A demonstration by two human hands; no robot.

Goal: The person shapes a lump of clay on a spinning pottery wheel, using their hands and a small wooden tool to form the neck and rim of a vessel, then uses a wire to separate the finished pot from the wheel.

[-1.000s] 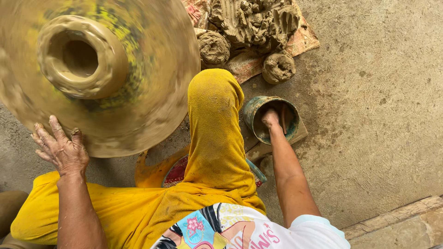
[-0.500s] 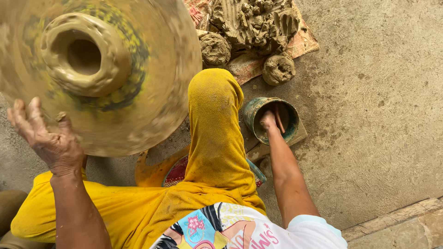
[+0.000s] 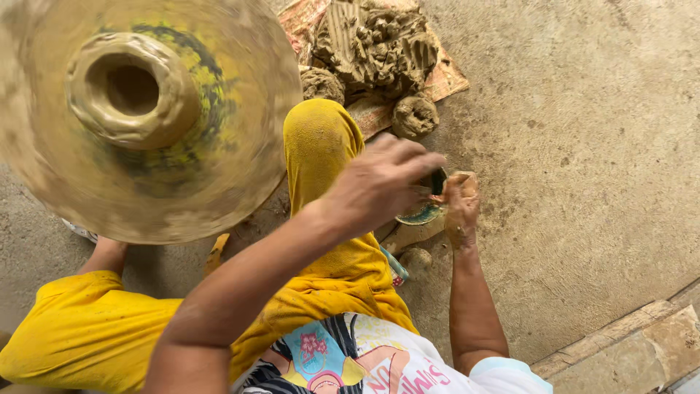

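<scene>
My left hand (image 3: 383, 182) reaches across my yellow-clad knee and hovers over a small green bowl (image 3: 421, 214) on the ground, with its fingers bent and nothing seen in them. My right hand (image 3: 461, 208), coated in wet clay, is at the bowl's right rim and touches the left fingertips. Whether it holds anything is hidden. At upper left the clay-smeared wheel (image 3: 240, 146) looks blurred with spin. It carries a wet clay pot (image 3: 131, 91) with an open mouth.
A heap of raw clay (image 3: 375, 47) and two clay lumps lie on a mat beyond my knee. Bare concrete floor (image 3: 583, 146) spreads to the right, with a stone step (image 3: 634, 343) at lower right.
My left hand left the wheel's near rim and swung right to the bowl. My right hand lifted out of the bowl to its rim. The view is closer.
</scene>
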